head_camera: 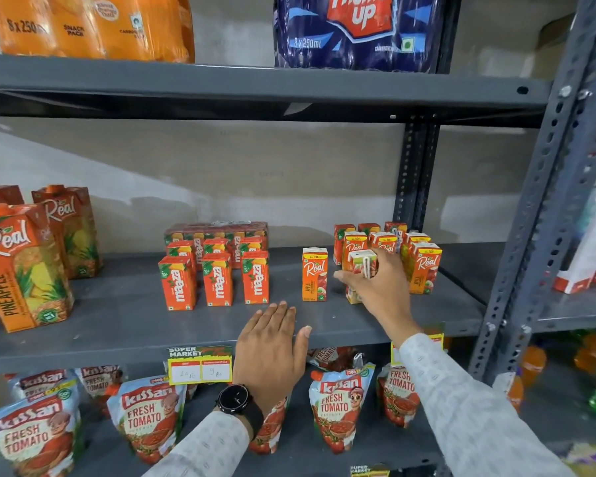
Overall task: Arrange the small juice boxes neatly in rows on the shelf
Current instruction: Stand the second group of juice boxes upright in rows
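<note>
On the grey middle shelf (pixel 128 315), small orange Maaza juice boxes (pixel 217 284) stand in rows of three in the middle. Right of them one small Real apple box (pixel 314 274) stands alone at the front. Further right is a cluster of several small Real boxes (pixel 424 268). My right hand (pixel 379 287) is shut on one small Real box (pixel 362 261) at the front of that cluster, its back and straw facing me. My left hand (pixel 272 349) lies flat and open on the shelf's front edge, holding nothing.
Large Real pineapple cartons (pixel 21 266) stand at the shelf's left. A shrink-wrapped pack of small boxes (pixel 217 228) sits behind the Maaza rows. Kissan tomato pouches (pixel 338 404) fill the shelf below, and soda multipacks (pixel 358 29) sit above. Grey uprights (pixel 544 201) bound the right side.
</note>
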Action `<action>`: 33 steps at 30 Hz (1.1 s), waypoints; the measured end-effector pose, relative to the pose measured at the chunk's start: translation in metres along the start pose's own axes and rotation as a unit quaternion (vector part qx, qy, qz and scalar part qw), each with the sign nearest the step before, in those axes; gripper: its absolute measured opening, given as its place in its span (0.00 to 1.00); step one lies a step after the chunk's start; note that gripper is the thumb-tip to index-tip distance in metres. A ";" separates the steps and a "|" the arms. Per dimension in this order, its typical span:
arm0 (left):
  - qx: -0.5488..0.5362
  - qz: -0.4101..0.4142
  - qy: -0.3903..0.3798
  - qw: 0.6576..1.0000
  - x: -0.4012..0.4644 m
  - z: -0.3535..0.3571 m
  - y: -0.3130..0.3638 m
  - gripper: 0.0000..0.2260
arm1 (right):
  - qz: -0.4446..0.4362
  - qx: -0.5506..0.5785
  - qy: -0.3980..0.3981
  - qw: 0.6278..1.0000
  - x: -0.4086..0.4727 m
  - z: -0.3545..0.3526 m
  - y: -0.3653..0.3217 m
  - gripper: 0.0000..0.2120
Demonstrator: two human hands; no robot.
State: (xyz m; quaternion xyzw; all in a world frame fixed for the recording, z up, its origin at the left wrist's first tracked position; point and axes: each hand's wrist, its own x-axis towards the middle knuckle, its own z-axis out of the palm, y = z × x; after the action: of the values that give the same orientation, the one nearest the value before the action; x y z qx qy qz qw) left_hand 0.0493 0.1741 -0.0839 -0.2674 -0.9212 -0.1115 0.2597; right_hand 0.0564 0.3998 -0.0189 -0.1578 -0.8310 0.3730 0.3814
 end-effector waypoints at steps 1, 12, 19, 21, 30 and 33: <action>0.000 0.000 -0.001 1.000 0.000 0.000 0.000 0.30 | -0.006 -0.005 0.010 1.000 -0.001 0.003 0.001 0.37; -0.005 -0.003 0.001 1.000 0.001 0.001 -0.001 0.31 | -0.007 0.003 0.043 0.999 -0.013 0.010 0.000 0.36; -0.008 -0.003 0.001 1.000 0.000 0.001 0.000 0.33 | -0.015 0.026 0.047 0.998 -0.015 0.011 0.004 0.32; -0.009 -0.004 -0.001 1.000 0.000 0.000 0.000 0.34 | -0.007 0.033 0.044 0.998 -0.015 0.010 0.004 0.31; -0.007 -0.009 -0.009 1.000 0.001 0.001 0.000 0.32 | -0.006 -0.046 0.090 0.995 -0.024 0.014 0.001 0.37; -0.006 -0.004 -0.004 1.000 0.001 0.004 -0.001 0.30 | 0.013 -0.059 0.107 0.992 -0.020 0.014 0.005 0.31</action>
State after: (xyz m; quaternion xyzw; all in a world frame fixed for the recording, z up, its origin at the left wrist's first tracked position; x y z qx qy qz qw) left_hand 0.0465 0.1753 -0.0866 -0.2658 -0.9225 -0.1172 0.2540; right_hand 0.0595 0.3850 -0.0389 -0.2305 -0.8036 0.3089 0.4534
